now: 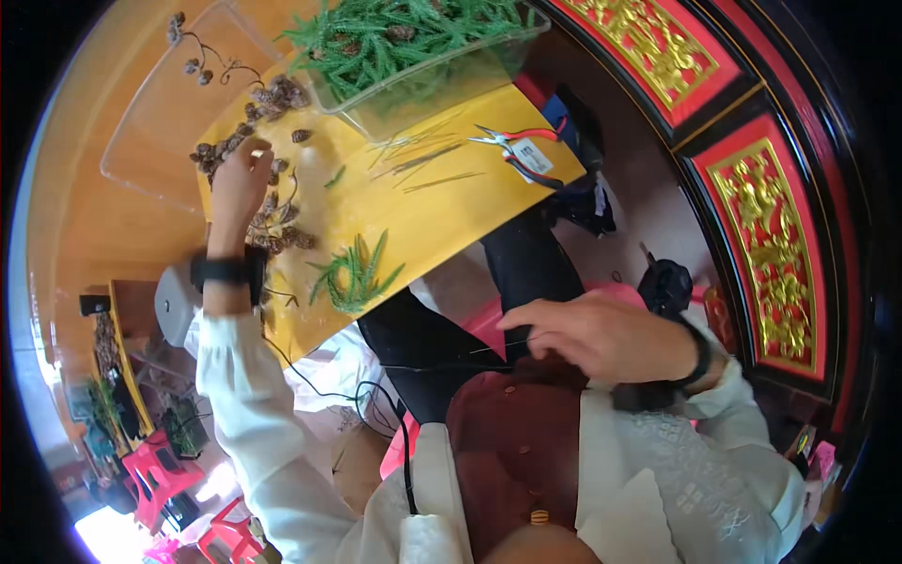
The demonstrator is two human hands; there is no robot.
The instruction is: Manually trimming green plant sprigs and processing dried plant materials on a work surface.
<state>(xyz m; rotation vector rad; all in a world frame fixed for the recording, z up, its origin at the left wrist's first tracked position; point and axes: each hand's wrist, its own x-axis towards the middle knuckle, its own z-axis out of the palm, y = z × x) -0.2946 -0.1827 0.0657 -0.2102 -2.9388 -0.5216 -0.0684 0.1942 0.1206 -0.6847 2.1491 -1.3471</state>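
Observation:
My left hand (241,183) is over the small brown pine cones (282,94) at the left of the yellow board. Its fingers are curled together among the cones, and what they grip, if anything, is hidden. Above my lap, my right hand (611,340) is bent with thumb and fingers closed on a thin wire (489,351) that sticks out to the left. More pine cones on stems (277,226) lie just below my left hand. A small bundle of green artificial pine sprigs (355,274) rests near the board's front edge.
A clear plastic bin (413,108) full of green artificial sprigs stands at the back. Thin brown wires (427,160) and red-and-black-handled pliers (517,150) lie on the yellow board (376,202). A black cable (406,451) runs past my lap. Carved red-and-gold panels (770,254) stand at the right.

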